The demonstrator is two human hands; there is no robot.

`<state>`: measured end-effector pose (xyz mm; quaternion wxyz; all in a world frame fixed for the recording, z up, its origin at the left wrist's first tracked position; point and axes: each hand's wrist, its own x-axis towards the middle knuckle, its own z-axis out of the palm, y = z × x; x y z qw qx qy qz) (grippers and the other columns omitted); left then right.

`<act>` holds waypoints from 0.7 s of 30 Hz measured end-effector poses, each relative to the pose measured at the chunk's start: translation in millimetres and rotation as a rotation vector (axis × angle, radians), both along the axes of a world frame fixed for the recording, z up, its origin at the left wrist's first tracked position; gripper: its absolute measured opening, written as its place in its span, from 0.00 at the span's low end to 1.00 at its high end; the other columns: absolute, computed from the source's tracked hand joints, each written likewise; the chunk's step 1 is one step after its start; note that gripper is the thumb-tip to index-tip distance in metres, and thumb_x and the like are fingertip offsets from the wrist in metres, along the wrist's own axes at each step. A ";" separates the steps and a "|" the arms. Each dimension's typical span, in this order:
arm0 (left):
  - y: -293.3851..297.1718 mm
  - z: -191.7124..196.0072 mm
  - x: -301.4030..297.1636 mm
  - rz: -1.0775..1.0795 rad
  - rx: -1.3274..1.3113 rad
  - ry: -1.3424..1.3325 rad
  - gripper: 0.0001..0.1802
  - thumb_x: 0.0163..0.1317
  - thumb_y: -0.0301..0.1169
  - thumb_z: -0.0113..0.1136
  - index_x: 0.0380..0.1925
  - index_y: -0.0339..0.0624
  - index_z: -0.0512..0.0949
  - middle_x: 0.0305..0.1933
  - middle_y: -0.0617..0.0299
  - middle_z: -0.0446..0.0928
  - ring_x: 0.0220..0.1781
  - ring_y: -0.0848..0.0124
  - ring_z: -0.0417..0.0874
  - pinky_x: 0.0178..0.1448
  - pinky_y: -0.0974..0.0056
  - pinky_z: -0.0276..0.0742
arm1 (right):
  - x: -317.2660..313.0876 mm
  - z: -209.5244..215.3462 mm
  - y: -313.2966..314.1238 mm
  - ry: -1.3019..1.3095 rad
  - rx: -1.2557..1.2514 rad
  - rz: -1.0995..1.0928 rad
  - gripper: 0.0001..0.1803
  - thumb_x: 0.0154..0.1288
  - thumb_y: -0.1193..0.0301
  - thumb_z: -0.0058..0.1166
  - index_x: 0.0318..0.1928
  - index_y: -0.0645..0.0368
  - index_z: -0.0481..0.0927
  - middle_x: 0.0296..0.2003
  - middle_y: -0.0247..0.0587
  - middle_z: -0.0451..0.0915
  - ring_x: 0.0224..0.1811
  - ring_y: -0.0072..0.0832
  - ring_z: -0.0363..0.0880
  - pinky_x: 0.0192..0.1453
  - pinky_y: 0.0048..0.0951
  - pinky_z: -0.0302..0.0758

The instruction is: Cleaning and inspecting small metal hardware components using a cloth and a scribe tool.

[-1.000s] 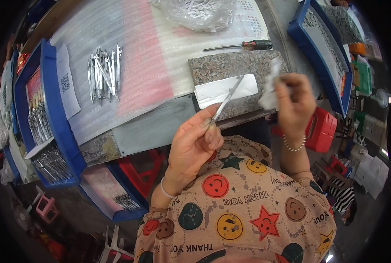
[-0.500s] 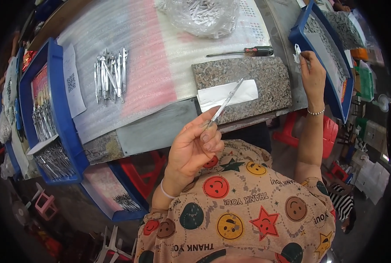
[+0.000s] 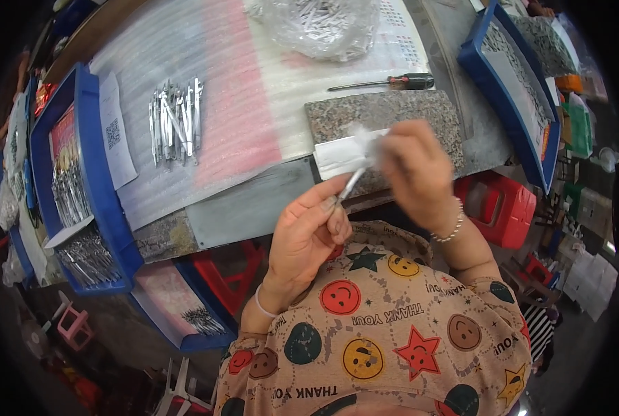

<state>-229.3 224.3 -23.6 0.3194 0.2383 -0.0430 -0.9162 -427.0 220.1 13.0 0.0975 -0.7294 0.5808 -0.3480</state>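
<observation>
Pinched in the fingers of my left hand [image 3: 299, 239] is a slim silver metal piece [image 3: 351, 184], tweezers-like, tilted up to the right. My right hand [image 3: 420, 170], smeared by motion, is closed on a crumpled white wipe [image 3: 365, 144] at the upper end of that piece; the tip is hidden there. Below both lies a folded white cloth or paper [image 3: 334, 159] on a speckled stone slab [image 3: 393, 107]. Further left, a loose pile of similar slim silver pieces [image 3: 176, 125] rests on the foam sheet [image 3: 230, 90].
A screwdriver [image 3: 410, 82] lies behind the slab. A clear bag of small white strips [image 3: 323, 31] stands at the back. Blue trays hold metal pieces: the right tray [image 3: 470, 52], left tray [image 3: 105, 194] and lower left tray [image 3: 178, 333]. A red stool [image 3: 514, 215] stands beyond the table's front edge.
My right hand has come left from beside the right tray, bringing the white wipe to the silver piece. My left hand has stayed nearly in place, still holding that piece.
</observation>
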 end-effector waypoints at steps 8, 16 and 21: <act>-7.5 -7.9 12.6 0.022 0.219 0.313 0.22 0.69 0.27 0.47 0.62 0.32 0.66 0.22 0.67 0.66 0.24 0.76 0.67 0.33 0.69 0.62 | -149.3 -16.1 -17.6 0.395 0.066 -0.486 0.07 0.65 0.73 0.53 0.41 0.64 0.77 0.40 0.46 0.78 0.43 0.44 0.79 0.46 0.36 0.73; -8.3 -13.3 14.9 0.059 0.297 0.430 0.23 0.68 0.27 0.46 0.63 0.32 0.64 0.22 0.67 0.65 0.24 0.75 0.66 0.32 0.69 0.62 | -111.5 -13.6 -39.1 0.419 0.100 -0.229 0.13 0.61 0.78 0.52 0.48 0.62 0.76 0.51 0.48 0.77 0.55 0.44 0.74 0.60 0.38 0.70; -11.0 -11.7 17.0 0.070 0.291 0.441 0.23 0.68 0.27 0.46 0.63 0.31 0.64 0.22 0.66 0.65 0.24 0.75 0.66 0.33 0.69 0.62 | -110.0 -27.7 -72.6 0.556 0.272 -0.064 0.11 0.61 0.77 0.49 0.45 0.60 0.76 0.45 0.44 0.79 0.51 0.43 0.74 0.55 0.38 0.70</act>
